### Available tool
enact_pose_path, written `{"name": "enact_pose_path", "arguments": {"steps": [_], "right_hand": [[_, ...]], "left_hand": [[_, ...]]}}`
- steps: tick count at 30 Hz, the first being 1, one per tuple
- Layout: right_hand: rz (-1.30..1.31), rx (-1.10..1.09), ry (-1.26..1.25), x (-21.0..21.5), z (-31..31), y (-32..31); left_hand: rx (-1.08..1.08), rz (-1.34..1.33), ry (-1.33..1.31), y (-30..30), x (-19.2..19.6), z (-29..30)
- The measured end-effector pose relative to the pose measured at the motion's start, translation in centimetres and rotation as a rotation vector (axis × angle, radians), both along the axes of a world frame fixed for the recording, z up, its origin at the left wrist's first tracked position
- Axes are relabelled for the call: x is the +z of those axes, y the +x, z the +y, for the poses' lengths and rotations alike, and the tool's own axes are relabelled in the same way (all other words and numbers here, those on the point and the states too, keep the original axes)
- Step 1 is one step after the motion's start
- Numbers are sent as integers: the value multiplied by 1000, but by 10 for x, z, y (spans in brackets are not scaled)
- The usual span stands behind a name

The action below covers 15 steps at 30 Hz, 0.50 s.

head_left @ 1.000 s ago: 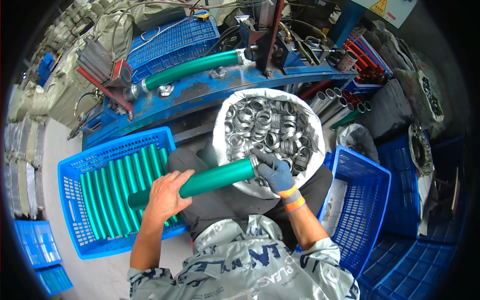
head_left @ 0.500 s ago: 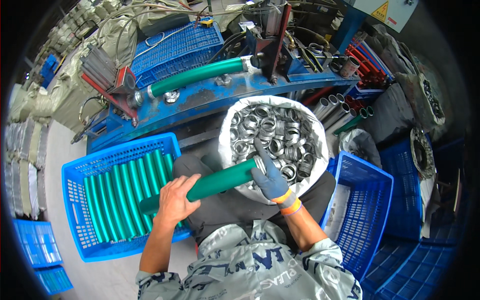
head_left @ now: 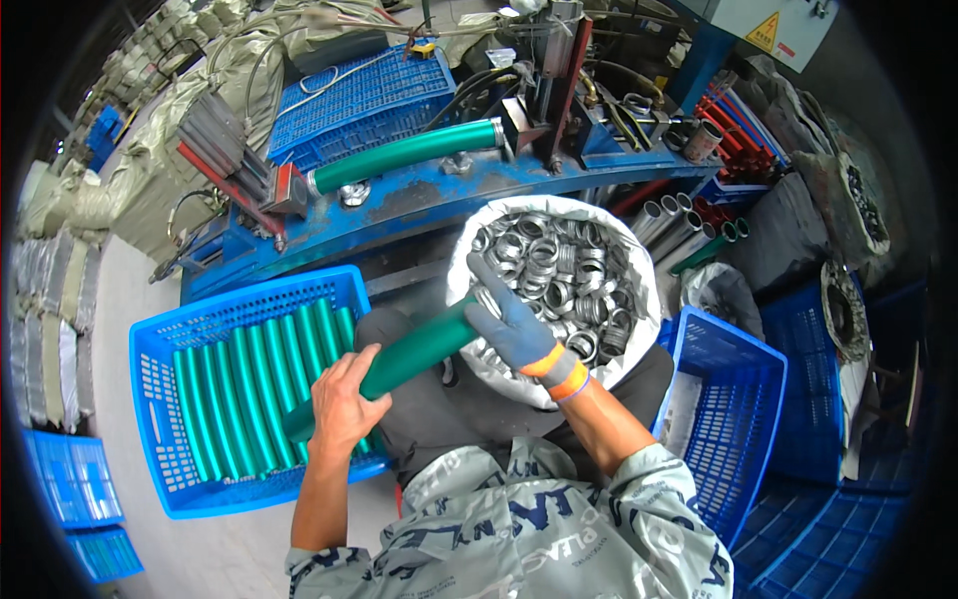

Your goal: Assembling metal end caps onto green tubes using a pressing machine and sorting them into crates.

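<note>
A green tube [head_left: 417, 351] lies slantwise over my lap, its far end raised to the right. My bare left hand [head_left: 344, 397] is wrapped round its lower part, near the blue crate. At the upper end, my right hand [head_left: 516, 329], in a blue-grey glove with an orange cuff, closes on a silver metal ring [head_left: 487, 301] at the tube's mouth. The glove partly hides the ring, so how far it sits on the tube cannot be seen. Just beyond that hand stands a white sack [head_left: 649, 262] full of loose metal rings [head_left: 564, 262].
On my left, a blue crate [head_left: 150, 399] holds several green tubes [head_left: 261, 399]. To the right is another blue crate [head_left: 763, 399]. Across the back, a blue machine bench [head_left: 399, 205] carries a green tube [head_left: 409, 157] between its end fixtures. Metal pipes [head_left: 664, 220] stand beyond the sack.
My right hand has moved left with the ring and tube end, and the held tube slants more steeply. On the bench, the end fixtures appear drawn back from the tube there. My view has shifted slightly.
</note>
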State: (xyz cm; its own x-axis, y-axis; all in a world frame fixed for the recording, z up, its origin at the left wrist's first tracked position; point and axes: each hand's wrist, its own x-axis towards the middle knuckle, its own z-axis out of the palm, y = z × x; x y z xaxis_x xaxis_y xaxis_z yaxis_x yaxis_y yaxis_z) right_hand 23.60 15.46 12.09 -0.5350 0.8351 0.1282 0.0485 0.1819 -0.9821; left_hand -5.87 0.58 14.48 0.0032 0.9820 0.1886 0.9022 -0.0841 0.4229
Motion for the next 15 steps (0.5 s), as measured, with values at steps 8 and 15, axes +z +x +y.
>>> {"name": "enact_pose_path", "arguments": {"steps": [8,15], "right_hand": [[301,-18,-255,-31,56,-10],[-1135,-403,550,-152,128,73]], "left_hand": [[61,-63,88,-21,3,-14],[66,-469,61,-18,32,-31]]}}
